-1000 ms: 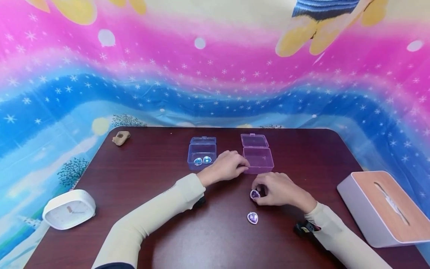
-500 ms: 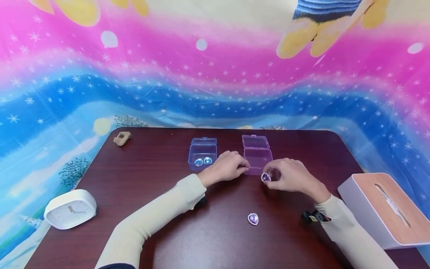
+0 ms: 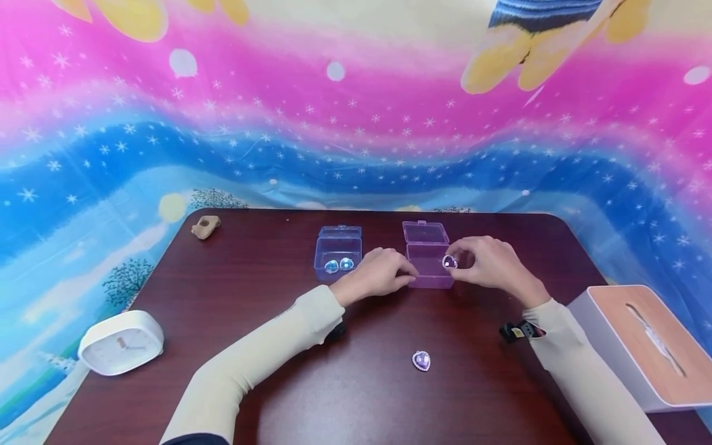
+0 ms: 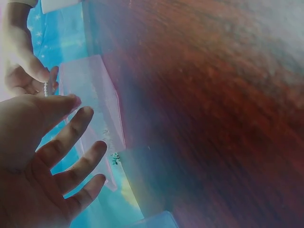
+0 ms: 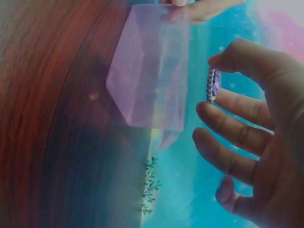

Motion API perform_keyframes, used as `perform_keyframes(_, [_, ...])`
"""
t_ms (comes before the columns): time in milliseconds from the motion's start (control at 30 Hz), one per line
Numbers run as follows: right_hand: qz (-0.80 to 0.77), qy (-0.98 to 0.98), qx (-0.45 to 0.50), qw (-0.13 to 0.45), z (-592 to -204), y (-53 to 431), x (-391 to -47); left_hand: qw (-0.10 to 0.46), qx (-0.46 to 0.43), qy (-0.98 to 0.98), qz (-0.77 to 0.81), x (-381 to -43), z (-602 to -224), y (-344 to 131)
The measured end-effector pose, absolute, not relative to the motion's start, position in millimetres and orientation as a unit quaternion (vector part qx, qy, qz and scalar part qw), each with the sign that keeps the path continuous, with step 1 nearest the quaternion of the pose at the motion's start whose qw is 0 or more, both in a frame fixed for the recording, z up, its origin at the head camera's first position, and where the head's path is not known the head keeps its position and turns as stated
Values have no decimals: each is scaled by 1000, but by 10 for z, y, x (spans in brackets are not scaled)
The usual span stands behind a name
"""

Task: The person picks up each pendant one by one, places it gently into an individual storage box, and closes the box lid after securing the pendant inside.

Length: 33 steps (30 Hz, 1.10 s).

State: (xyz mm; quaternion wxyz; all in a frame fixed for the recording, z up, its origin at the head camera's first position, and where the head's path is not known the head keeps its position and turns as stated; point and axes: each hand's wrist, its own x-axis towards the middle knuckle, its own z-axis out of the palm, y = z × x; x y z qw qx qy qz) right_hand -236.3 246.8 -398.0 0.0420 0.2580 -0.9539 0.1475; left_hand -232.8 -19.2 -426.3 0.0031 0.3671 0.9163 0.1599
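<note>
Cream sleeves [image 3: 267, 349]: they cover both my forearms, which come from the lower edge of the head view.
Loose purple heart [image 3: 421, 361]: it lies on the dark red-brown surface [image 3: 328, 402], between my two forearms, and well apart from my hands; small white beads go around its border.
White clock [image 3: 121, 343]: it is near the left edge of the surface, on the outer side of my left arm.
Tissue box [image 3: 639, 358]: it is at the right edge, with pale walls, a wood-coloured top and a slot with white tissue.
Left hand [image 3: 381, 272]: my thumb and forefinger pinch the wall at the near left corner of the pink box; my other fingers are spread apart.
Right hand [image 3: 492, 266]: my thumb and fingertips are clamped on the held purple jewel [image 3: 450, 262], which has also a beaded border.
Place of this jewel: at the right end of the pink box, higher than its rim; if it is exactly above the inside, I cannot tell.
Pink box [image 3: 431, 282]: it is transparent, with its lid raised at the back.
Blue box [image 3: 338, 247]: it is to the left, lid raised too, and two blue jewels [image 3: 332, 266] are inside, side by side.
Small beige object [image 3: 206, 227]: it lies at the far left corner.
Printed cloth [image 3: 356, 123]: it hangs behind everything, blue and pink with white snowflakes.
</note>
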Motion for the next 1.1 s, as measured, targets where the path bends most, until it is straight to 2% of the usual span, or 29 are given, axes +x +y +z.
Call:
perform_keyframes(667, [145,-943,297,35,-4073,2448,-2571,4,370,915,159,-2305,-4233,-183])
perform_keyframes(1100, [165,-934,315,-42,-4075,2390,-2637,11,370,914,165,-2313,-4225,-193])
